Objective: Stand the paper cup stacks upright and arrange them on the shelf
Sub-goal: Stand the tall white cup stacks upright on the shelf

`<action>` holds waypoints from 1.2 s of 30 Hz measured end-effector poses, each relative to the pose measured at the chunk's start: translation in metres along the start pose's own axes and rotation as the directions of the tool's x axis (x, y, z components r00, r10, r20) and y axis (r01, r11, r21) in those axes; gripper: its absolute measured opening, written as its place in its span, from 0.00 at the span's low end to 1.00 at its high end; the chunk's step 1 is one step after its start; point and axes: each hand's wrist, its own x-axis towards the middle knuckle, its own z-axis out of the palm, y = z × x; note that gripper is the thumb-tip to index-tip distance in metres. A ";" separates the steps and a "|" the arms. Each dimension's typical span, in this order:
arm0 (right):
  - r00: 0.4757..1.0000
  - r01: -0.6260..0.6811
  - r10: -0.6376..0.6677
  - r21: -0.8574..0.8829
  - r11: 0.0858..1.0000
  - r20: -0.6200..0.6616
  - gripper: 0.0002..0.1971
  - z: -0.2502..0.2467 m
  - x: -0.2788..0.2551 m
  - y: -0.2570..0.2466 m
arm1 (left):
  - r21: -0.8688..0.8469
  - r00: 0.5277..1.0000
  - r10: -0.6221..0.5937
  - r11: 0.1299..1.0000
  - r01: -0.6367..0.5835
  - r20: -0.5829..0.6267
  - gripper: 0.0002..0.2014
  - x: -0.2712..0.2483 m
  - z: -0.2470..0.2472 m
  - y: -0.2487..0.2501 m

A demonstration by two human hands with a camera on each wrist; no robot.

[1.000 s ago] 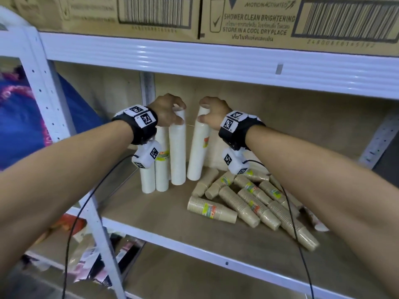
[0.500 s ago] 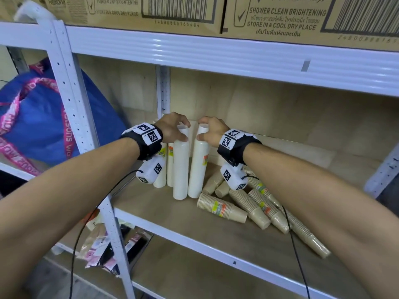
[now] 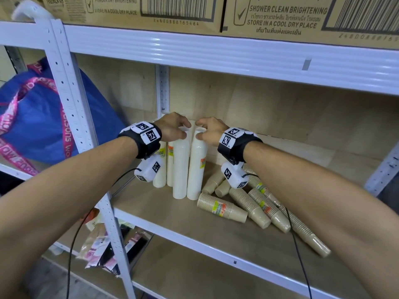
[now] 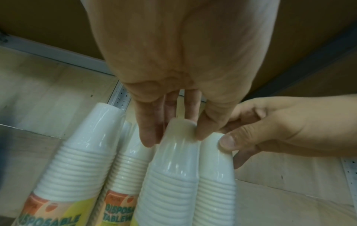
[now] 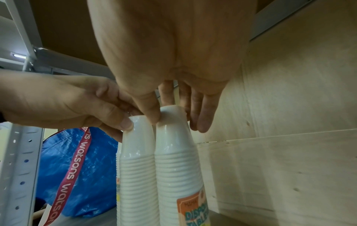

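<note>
Upright now, the two front white stacks stand side by side at the left of the shelf (image 3: 151, 214), each pinched at its top by one hand. The left white stack (image 3: 181, 169) has its top cup between the thumb and fingers of the left hand (image 3: 172, 128); the right white stack (image 3: 197, 167) is pinched the same way by the right hand (image 3: 210, 131). The wrist views show the thumbs (image 4: 208, 122) curled onto the top cups and the two stacks touching or nearly touching along their sides. Both grips come from above, so each stack's long axis runs straight down from the grip to the shelf board. Two more white stacks (image 3: 160, 167) stand just behind, near the rear upright post (image 3: 163, 89).

Judging by what is left, the coming move turns to the brown stacks (image 3: 254, 203), which lie on their sides to the right of the white ones, fanned out, their long axes roughly level and running toward the front right. They lie below and beside the right forearm, so the right hand looks nearer; a stack would need gripping along its side and swinging up on end.

Outward, cardboard boxes (image 3: 280, 16) sit on the tier above and a blue bag (image 3: 38, 126) hangs left of the frame.
</note>
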 end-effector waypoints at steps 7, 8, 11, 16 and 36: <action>1.000 0.005 -0.005 -0.076 0.997 0.005 0.17 0.003 0.003 -0.004 | -0.002 0.997 -0.055 0.998 0.055 -0.046 0.19 0.002 -0.001 -0.001; 1.000 0.002 -0.002 -0.082 0.997 -0.006 0.17 0.004 0.003 -0.004 | -0.009 0.996 -0.072 0.997 0.071 -0.061 0.20 0.002 -0.002 -0.001; 1.000 -0.006 0.003 -0.093 0.996 -0.031 0.16 0.004 0.003 -0.004 | -0.037 0.994 -0.089 0.996 0.086 -0.071 0.20 0.000 -0.001 -0.003; 1.000 0.026 -0.027 -0.104 0.994 -0.015 0.23 0.001 0.000 -0.005 | 0.006 1.000 -0.005 1.000 0.005 0.011 0.20 -0.003 -0.003 0.000; 1.000 0.010 -0.011 -0.086 0.996 -0.016 0.22 0.001 0.001 -0.006 | 0.007 0.999 -0.010 1.000 0.011 -0.050 0.19 0.000 0.000 -0.001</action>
